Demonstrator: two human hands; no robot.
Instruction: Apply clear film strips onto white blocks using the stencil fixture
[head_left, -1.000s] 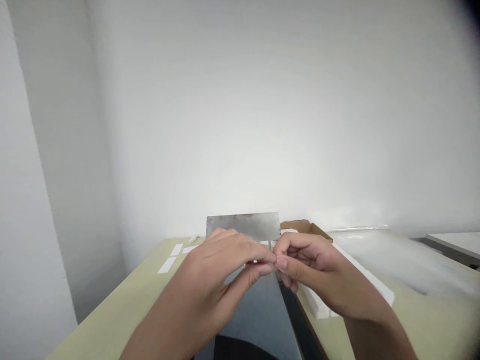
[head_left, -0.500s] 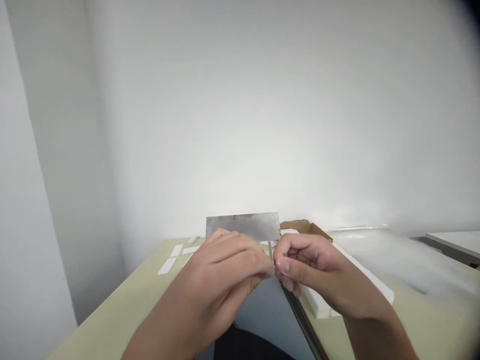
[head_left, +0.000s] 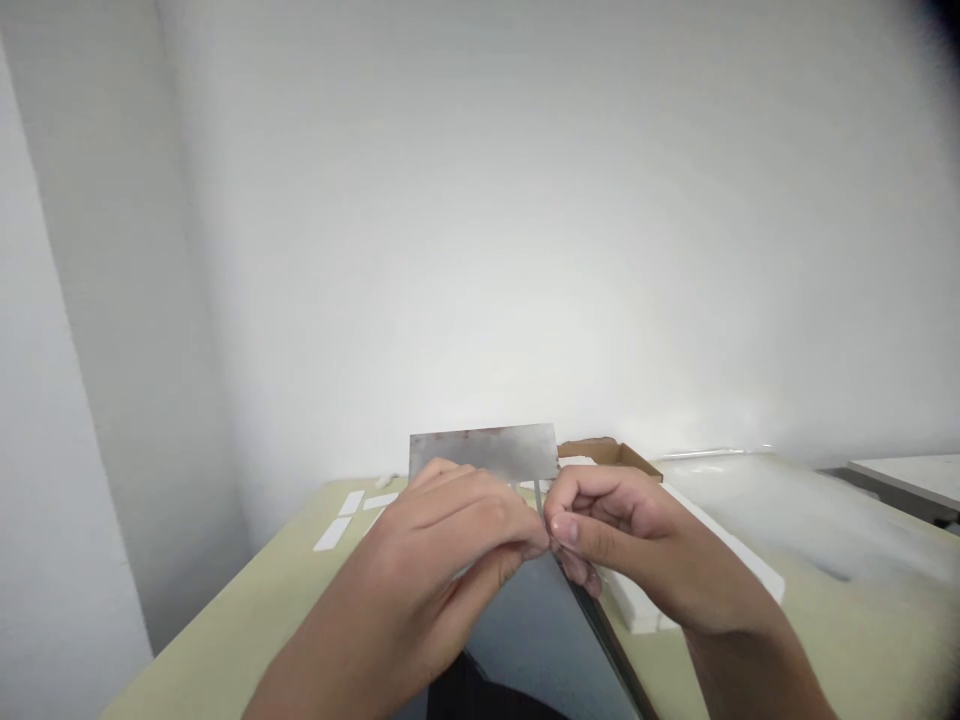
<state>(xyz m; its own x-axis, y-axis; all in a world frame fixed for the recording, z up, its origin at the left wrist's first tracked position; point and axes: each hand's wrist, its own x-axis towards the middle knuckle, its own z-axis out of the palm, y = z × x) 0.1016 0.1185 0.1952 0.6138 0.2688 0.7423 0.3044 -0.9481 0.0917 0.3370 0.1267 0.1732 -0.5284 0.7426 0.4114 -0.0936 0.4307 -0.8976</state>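
**Head view.** Left hand (head_left: 450, 530) and right hand (head_left: 630, 545) meet fingertip to fingertip above a grey metal sheet (head_left: 525, 630) lying on the green table (head_left: 247, 620). Each pinches thumb against forefinger on a thin strip (head_left: 538, 498) at the sheet's right edge; its material cannot be told. The step appears to be fine edge work. A further pull calls for a firm pinch and a steadied sheet.

Left hand (head_left: 457, 530) and right hand (head_left: 622, 535) raised together at centre, fingertips meeting in a pinch, fingers curled, forearms angling in from below; grip contents unclear.
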